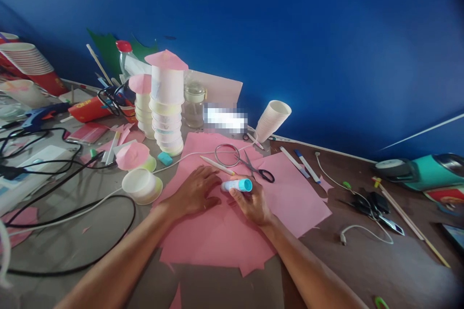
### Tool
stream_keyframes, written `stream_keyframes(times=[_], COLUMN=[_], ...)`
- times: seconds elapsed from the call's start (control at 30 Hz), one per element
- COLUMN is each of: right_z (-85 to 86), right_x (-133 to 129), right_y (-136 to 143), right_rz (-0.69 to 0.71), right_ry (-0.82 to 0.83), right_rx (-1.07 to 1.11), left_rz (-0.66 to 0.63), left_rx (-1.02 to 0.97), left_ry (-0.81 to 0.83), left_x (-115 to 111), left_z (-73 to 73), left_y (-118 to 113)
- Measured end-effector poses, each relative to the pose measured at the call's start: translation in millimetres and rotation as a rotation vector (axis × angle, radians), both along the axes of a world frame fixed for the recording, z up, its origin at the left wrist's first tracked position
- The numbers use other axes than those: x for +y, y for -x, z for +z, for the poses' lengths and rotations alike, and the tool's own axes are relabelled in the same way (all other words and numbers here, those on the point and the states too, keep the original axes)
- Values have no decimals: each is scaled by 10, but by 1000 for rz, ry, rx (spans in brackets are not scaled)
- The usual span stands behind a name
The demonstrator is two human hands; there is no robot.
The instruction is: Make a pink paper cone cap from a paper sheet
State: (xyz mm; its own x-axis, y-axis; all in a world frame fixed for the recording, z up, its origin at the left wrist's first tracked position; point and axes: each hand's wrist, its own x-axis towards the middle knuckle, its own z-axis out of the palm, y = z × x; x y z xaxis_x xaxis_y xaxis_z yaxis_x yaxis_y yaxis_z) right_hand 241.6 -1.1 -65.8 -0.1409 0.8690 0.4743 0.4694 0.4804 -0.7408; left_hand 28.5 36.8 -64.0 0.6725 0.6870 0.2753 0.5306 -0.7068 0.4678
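My right hand is wrapped round a glue stick with a bright blue end, held sideways over pink paper. To its left, my left hand lies on the same paper, fingers spread and apart, with nothing held. A pencil rests just beyond my fingers. Black-handled scissors lie open on the paper behind my right hand. White paper cups stand left of my left hand, and a tall cup tower with a pink cone roof rises behind them.
Black cables cross the left side near a glue gun. Stacked cups lean by the blue wall. Markers, a white cable and a stick lie at the right. A small blue block sits beside the tower.
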Motion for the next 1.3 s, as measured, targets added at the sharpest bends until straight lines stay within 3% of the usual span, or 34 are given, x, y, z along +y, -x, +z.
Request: stream_keyframes(times=[0.47,0.73,1.07,1.3], right_z=[38,29,20,16], right_x=[-3,35,13,14], right_y=[3,-79,-39,-59], right_rz=[58,-132,-101,-118], right_ry=[-47,46,-50,-16], right_rx=[-138,148,-36,-41], left_rz=[0,5,-24,-39], left_rx=[-57,22,2,33], left_ry=[-29,7,-19,12], left_x=[2,0,5,2], left_z=[-16,26,1,81], left_y=[-9,-1,-3,-9])
